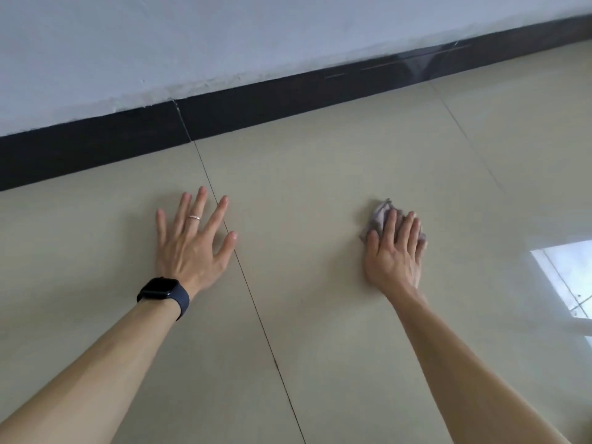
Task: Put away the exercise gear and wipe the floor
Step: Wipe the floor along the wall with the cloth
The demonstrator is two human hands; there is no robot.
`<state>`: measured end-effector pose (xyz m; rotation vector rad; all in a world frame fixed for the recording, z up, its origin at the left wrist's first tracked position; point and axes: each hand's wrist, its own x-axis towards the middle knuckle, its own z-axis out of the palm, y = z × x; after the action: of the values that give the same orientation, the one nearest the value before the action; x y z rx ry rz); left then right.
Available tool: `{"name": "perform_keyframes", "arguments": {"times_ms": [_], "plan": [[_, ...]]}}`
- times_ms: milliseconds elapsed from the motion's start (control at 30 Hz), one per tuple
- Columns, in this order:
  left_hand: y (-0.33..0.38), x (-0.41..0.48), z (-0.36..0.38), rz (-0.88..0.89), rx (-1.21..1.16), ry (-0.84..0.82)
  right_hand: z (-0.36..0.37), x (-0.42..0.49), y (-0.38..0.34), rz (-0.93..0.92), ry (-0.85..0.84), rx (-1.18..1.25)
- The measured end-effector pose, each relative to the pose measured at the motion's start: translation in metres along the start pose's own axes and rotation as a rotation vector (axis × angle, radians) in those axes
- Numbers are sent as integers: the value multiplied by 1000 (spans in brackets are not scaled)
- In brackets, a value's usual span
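From the head cam I saw both arms stretched fwd & down onto the floor (336,187), beige glossy tiles w/ thin dark grout lines. My left hand (189,245) lay flat, palm down, fingers (221,209) fully spread, holding nothing; its thumb tip sat right at a grout line running diagonally between the two arms. A ring (194,217) showed on one finger and a dark smartwatch (161,290) w/ dark strap sat on that wrist. My right hand (394,254) was well apart from the left, to its right, palm down & pressed on a crumpled greyish cloth (379,216). Fingers were extended and held close together over the cloth, not curled into a fist, so it looked pinned under the hand rather than clenched; couldn't tell if the fingertips hooked any fabric underneath. The cloth poked out past the fingertips on the far side and a bit at the right edge of the hand, touching the tile. Beyond both hands a black baseboard (96,149) ran along the foot of a pale wall (160,43). At the right edge the tile carried a bright window reflection (567,274). No exercise gear in view.
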<state>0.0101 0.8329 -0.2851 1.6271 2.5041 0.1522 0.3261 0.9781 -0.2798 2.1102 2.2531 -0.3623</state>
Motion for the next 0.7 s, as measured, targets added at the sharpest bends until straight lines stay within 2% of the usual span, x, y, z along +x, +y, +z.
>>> {"name": "perform_keyframes", "arguments": {"times_ms": [33, 67, 100, 233, 300, 333, 367, 467, 500, 533, 567, 600, 667, 700], "plan": [[-9, 10, -2, -25, 15, -9, 2, 4, -16, 130, -6, 49], [-15, 17, -2, -47, 26, -21, 6, 2, -34, 153, -5, 65], [-19, 22, -2, -62, 30, -32, 11, -7, -51, 59, 19, 48], [-24, 27, 1, -88, -21, -48, 18, -31, -68, -713, -69, -128], [-24, 26, 0, -85, -41, -45, 3, 3, -52, -887, -84, -188], [-25, 25, 0, -88, -44, -45, -3, 24, -44, -855, -63, -223], [-25, 26, 1, -88, -44, -43, -8, 47, -38, -721, -54, -219], [-25, 28, 1, -97, -42, -52, -12, 99, -52, -44, -36, -42], [-26, 30, 1, -99, -41, -56, -7, 103, -68, 107, 4, -5], [-26, 31, 1, -100, -37, -60, -1, 99, -90, 157, 26, 7], [-26, 32, 1, -101, -37, -64, 6, 89, -111, 94, 32, 3], [-26, 32, 1, -98, -39, -64, 11, 73, -130, -82, 3, -14], [-27, 33, -1, -100, -48, -68, 13, 45, -151, -596, -100, -97], [-27, 34, -3, -102, -52, -75, 11, 48, -150, -795, -124, -133]]}}
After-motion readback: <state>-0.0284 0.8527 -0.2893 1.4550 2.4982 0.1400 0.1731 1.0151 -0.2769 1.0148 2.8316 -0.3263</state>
